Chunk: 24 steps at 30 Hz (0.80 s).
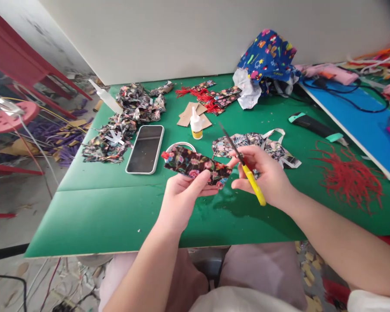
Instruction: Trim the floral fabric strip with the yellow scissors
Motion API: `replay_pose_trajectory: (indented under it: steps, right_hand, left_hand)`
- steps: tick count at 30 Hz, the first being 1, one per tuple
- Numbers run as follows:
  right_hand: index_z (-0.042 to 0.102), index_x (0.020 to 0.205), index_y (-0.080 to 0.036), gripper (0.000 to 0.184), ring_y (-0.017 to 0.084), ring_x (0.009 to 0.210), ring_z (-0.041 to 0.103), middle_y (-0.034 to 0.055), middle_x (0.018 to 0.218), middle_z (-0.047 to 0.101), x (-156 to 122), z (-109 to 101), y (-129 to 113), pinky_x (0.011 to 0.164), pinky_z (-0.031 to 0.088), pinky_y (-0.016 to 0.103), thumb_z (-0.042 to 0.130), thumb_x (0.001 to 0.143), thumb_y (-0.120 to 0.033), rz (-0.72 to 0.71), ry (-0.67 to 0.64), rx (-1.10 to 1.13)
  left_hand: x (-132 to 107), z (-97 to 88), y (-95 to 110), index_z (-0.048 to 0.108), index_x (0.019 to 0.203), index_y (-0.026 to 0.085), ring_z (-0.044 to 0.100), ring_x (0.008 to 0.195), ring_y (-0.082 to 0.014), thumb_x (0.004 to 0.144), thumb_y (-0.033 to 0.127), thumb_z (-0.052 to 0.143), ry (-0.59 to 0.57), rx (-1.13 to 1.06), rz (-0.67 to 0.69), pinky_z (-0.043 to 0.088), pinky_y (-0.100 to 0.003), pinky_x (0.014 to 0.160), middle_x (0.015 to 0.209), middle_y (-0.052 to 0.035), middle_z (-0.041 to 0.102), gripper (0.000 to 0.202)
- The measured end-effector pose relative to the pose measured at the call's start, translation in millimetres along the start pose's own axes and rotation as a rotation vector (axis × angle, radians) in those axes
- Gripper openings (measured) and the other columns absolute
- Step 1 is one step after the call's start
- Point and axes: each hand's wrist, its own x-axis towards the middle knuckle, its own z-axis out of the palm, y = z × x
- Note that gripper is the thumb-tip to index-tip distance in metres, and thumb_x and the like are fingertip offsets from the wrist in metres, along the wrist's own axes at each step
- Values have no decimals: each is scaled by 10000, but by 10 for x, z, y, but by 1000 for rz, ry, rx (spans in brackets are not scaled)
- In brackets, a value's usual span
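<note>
My left hand pinches a strip of dark floral fabric and holds it just above the green table. Yellow-handled scissors are gripped in my right hand, their blades pointing up and to the left, close to the strip's right end. Behind my right hand, more floral fabric with white straps lies on the table.
A phone lies face up left of the strip, with a small glue bottle, cardboard pieces and a white ring nearby. Fabric scraps pile at back left. Red threads, a utility knife and a blue board are to the right.
</note>
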Motion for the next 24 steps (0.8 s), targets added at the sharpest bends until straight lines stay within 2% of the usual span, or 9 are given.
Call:
replay_pose_trajectory:
  steps: [3,5,8,10,12,14,17,24]
  right_hand:
    - [481,1129,-239,622,224,882,622,78,1059,635,32,-77,33,778,514,390,743,633,-508,-114,125,-234]
    - [481,1161,-220,706,300,1049,570,124,1156,602,63,-103,34,877,469,469,737,600,-565,-230,180,-404]
    - [467,1206,-191,788,342,1125,521,163,1222,569,92,-98,39,940,412,524,710,591,-620,-393,121,-623]
    - [456,1231,-168,797,335,1096,534,174,1186,586,96,-77,60,924,427,507,682,621,-627,-473,84,-713]
    - [471,1235,-146,752,314,1028,554,158,1068,630,91,-60,90,883,454,468,665,666,-598,-534,84,-775]
    - [490,1236,-139,675,278,931,567,117,919,645,84,-54,114,846,468,428,640,723,-551,-568,95,-810]
    - [506,1251,-163,581,224,795,556,53,757,592,70,-66,127,820,460,385,584,793,-512,-571,136,-843]
    - [537,1243,-198,513,178,684,531,20,691,540,34,-79,135,633,406,294,575,818,-483,-558,177,-915]
  left_hand:
    - [-9,-31,29,723,689,178,702,625,-188,739,322,700,125,-21,159,609,-298,599,693,-20,731,153]
    - [-15,-52,37,718,667,189,699,604,-196,738,328,699,183,-8,246,614,-319,585,657,-9,723,157]
    - [-23,-88,41,716,658,194,697,586,-209,734,333,701,235,42,332,614,-339,571,633,-6,717,160]
    - [-27,-108,39,718,668,198,693,573,-208,735,331,699,235,58,357,609,-334,553,640,-5,719,150]
    - [-28,-122,35,718,676,208,691,567,-200,740,317,696,217,54,371,603,-321,536,645,5,718,129]
    - [-27,-128,27,718,690,211,690,573,-196,741,305,696,215,62,382,602,-317,540,661,8,722,110]
    - [-23,-132,16,717,696,197,687,571,-196,744,330,691,245,112,407,597,-316,546,659,-5,725,143]
    - [-22,-141,5,700,687,195,663,525,-172,759,347,672,233,134,429,563,-276,475,644,0,713,171]
